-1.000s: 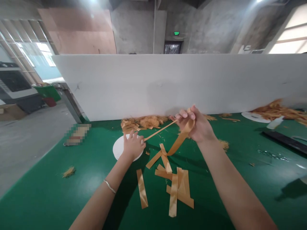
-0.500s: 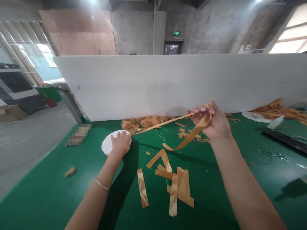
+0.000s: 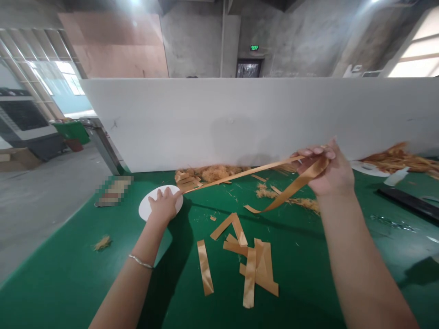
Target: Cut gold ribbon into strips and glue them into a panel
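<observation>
Left hand [image 3: 163, 206] flat on a white ribbon spool [image 3: 147, 206] lying on the green table [image 3: 68, 274], fingers spread over the disc, not clenched. Right hand [image 3: 327, 168] raised off the table to the right, fingers pinched shut on a gold ribbon [image 3: 240, 174]. Ribbon taut between spool and right hand; long axis runs left to right, rising gently toward the right hand. Loose tail [image 3: 277, 198] hangs from the pinch, slanting down-left, its end just above the table. Cut ribbon strips [image 3: 252, 265] lie scattered near the table's front. Frayed ribbon scraps [image 3: 209, 174] heaped against the white partition [image 3: 240, 119].
</observation>
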### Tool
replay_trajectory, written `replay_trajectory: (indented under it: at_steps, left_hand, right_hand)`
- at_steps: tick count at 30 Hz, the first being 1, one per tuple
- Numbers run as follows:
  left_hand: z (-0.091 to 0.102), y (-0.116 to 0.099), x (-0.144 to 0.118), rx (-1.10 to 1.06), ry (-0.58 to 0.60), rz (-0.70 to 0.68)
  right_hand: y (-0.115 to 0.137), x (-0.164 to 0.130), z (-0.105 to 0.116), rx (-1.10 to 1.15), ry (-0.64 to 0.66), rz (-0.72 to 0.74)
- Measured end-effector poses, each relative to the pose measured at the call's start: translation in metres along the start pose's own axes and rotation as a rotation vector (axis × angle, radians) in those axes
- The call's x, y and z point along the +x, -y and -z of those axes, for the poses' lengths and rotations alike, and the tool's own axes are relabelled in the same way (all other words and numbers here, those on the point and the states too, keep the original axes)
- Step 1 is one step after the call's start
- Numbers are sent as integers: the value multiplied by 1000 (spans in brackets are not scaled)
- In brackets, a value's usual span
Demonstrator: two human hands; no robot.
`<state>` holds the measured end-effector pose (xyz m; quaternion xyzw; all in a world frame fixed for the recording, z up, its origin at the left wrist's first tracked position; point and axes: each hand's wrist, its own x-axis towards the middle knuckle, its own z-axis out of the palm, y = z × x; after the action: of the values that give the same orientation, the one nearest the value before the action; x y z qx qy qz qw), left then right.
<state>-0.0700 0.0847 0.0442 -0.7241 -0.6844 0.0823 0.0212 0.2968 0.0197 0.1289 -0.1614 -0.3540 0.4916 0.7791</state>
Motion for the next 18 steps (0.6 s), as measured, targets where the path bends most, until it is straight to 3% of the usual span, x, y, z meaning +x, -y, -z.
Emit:
replay_trajectory:
  at_steps: [6, 12, 18]
  left_hand:
    - [-3, -6, 4, -66, 133, -20]
    - [-4, -17, 2, -62, 73, 58]
    - [-5, -12, 0, -39, 42, 26]
  right_hand:
    - [-3, 6, 10, -187, 0, 51]
    - [12, 8, 20, -52, -59, 81]
    - [26, 5, 23, -41, -28, 127]
